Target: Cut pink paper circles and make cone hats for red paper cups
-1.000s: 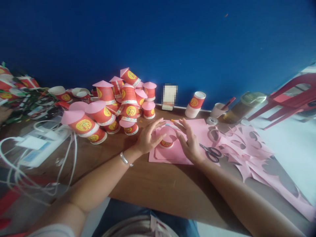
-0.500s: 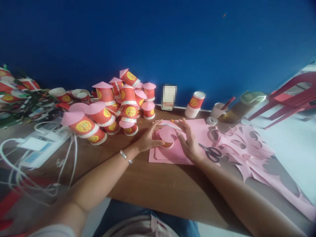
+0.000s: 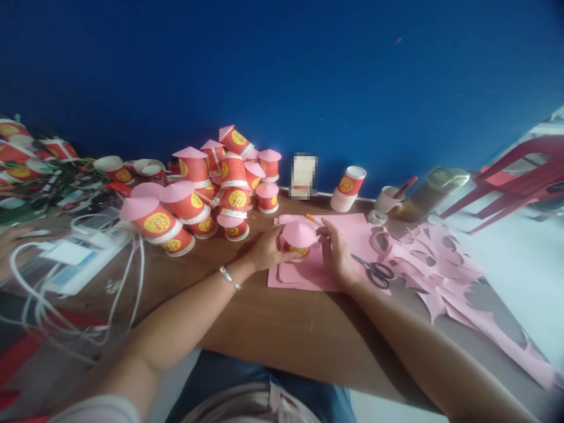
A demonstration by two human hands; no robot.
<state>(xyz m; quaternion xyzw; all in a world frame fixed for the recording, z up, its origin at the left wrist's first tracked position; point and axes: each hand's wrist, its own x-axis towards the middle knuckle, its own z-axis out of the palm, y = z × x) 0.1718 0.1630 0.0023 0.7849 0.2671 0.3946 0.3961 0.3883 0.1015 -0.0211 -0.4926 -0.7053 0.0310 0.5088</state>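
Pink-roofed cup stood gripped in the left hand; whether the right hand, curled beside it, held anything, I couldn't tell.

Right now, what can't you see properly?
Head view:
Red paper cup with pink cone roof: lower left hidden by the left grip.
Pale upright rectangle: details lost to pixelation.
Another person's bare hand: blurred, cut off by left edge.
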